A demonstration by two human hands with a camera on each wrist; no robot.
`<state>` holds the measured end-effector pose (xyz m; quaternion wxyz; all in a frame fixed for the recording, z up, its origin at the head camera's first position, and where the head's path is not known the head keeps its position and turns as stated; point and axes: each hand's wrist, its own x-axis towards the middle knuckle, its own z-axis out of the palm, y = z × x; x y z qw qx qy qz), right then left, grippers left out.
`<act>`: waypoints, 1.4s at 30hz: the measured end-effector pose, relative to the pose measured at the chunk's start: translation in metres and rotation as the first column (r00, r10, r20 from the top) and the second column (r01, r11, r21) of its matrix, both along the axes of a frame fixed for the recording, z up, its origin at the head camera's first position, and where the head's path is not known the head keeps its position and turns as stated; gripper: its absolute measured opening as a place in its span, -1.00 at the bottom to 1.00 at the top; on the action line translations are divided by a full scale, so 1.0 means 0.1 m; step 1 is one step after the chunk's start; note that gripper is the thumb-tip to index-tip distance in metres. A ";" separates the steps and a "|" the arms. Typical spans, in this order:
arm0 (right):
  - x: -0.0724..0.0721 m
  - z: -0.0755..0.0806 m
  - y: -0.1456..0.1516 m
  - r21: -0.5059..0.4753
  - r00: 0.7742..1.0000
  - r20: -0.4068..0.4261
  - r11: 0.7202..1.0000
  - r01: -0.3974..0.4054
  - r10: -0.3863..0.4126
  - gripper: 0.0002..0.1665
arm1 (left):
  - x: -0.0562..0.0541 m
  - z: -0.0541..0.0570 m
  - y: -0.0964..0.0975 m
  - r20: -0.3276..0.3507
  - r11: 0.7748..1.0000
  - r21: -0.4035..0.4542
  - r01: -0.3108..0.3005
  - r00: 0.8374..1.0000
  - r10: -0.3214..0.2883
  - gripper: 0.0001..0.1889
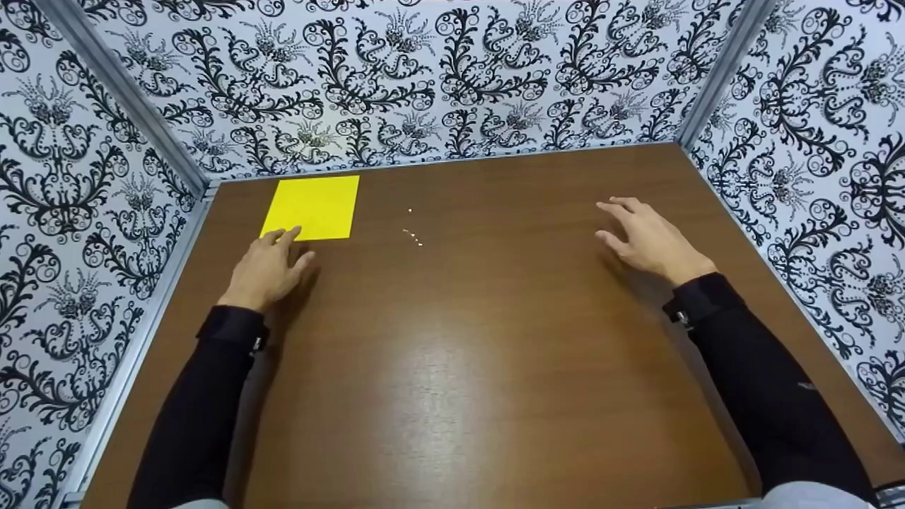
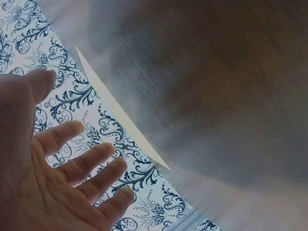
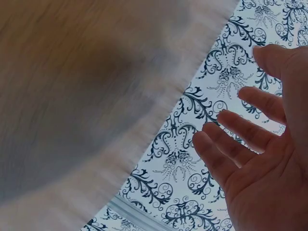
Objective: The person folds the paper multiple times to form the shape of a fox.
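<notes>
A flat yellow square sheet point(image 1: 314, 205) lies at the back left of the brown table point(image 1: 452, 339). My left hand point(image 1: 265, 268) is over the table by the sheet's near edge, its fingertips overlapping that edge in the head view. In the left wrist view the sheet point(image 2: 120, 113) shows as a thin pale strip, apart from the spread fingers point(image 2: 89, 161). On the right side, my right hand point(image 1: 654, 240) hovers above the tabletop with fingers extended and holds nothing. Small pale specks point(image 1: 413, 235) lie on the table right of the sheet.
Walls with a black-and-white scroll pattern point(image 1: 452, 78) stand behind and on both sides. Grey metal posts point(image 1: 721, 78) mark the back corners, and a metal rail point(image 1: 134, 360) runs along the left table edge.
</notes>
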<state>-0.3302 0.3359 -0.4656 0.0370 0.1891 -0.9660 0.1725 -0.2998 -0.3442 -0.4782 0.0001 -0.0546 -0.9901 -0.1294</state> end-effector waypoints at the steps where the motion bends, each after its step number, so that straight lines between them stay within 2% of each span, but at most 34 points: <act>1: 0.00 0.00 -0.01 -0.003 1.000 -0.003 1.000 -0.004 0.004 -0.24 | -0.01 0.00 0.01 0.007 1.000 0.010 -0.007 1.000 0.007 -0.19; 7: 0.00 0.04 -0.08 -0.019 0.999 -0.033 0.999 -0.028 0.027 -0.30 | -0.13 0.00 0.06 0.051 0.999 0.039 -0.024 0.998 0.022 -0.20; 15: 0.01 0.06 -0.23 -0.062 0.994 -0.083 0.996 -0.070 0.065 -0.34 | -0.29 0.00 0.13 0.048 0.999 0.052 -0.006 0.999 0.004 -0.25; 23: -0.02 -0.01 -0.37 -0.102 0.994 -0.081 0.991 -0.084 0.075 -0.36 | -0.43 -0.01 0.18 0.135 0.999 0.016 -0.034 0.990 0.031 -0.19; 31: -0.01 -0.02 -0.50 -0.137 0.993 -0.078 0.986 -0.094 0.084 -0.38 | -0.46 -0.01 0.25 0.194 1.000 -0.019 -0.013 0.981 0.016 -0.19; 37: -0.03 -0.03 -0.60 -0.161 0.991 -0.100 0.982 -0.104 0.088 -0.41 | -0.44 0.00 0.34 0.171 0.999 -0.032 0.012 0.985 -0.007 -0.22; 42: -0.05 -0.07 -0.68 -0.175 0.983 -0.153 0.976 -0.132 0.106 -0.45 | -0.42 -0.03 0.38 0.149 0.998 -0.050 0.033 0.988 -0.026 -0.24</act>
